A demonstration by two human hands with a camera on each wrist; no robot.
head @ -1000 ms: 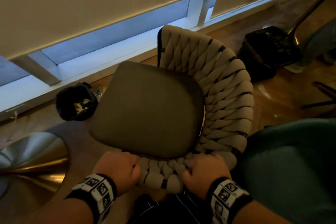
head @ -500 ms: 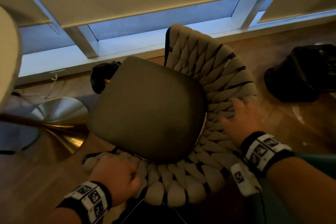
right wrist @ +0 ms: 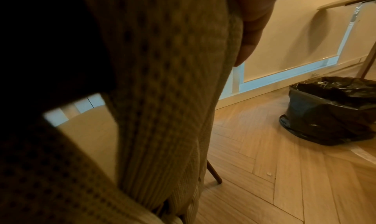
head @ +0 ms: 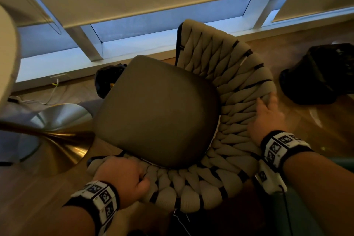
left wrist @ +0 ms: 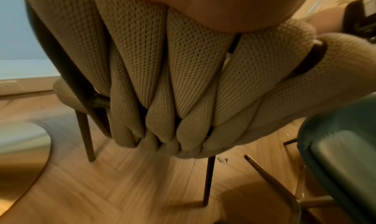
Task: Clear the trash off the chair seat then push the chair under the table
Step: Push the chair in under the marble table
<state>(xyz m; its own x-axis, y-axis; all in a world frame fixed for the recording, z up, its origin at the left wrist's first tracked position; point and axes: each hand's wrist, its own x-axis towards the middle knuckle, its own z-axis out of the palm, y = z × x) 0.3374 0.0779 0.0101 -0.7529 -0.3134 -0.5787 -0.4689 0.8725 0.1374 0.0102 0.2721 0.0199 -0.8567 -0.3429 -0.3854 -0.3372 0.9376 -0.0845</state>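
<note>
The table point(head: 7, 59) edge is showing at the far left, its brass pedestal base point(head: 57, 136) spreading over the wood floor point(head: 38, 207) beneath it. The left hand point(head: 118, 180) is clamping the woven backrest point(head: 220, 184) of the chair point(head: 226, 74) at its near-left end, fingers curled over the top rail. The seat point(head: 157, 113) is lying bare, with no trash on it, so the clearing step appears done. The right hand point(head: 268, 119) is gripping the backrest's right side; a second ago it was beside the left at the back centre, and the chair is now turning toward the table, which suggests the push is under way. A small black bag point(head: 107, 80) is sitting on the floor just beyond the seat's far-left edge, near the window sill point(head: 134, 51). The pedestal base is standing closest to the chair's path and could catch its legs. A lined bin point(head: 318, 74) is standing well apart at the right, and a teal chair point(left wrist: 341, 155) is crowding the near-right corner.
</note>
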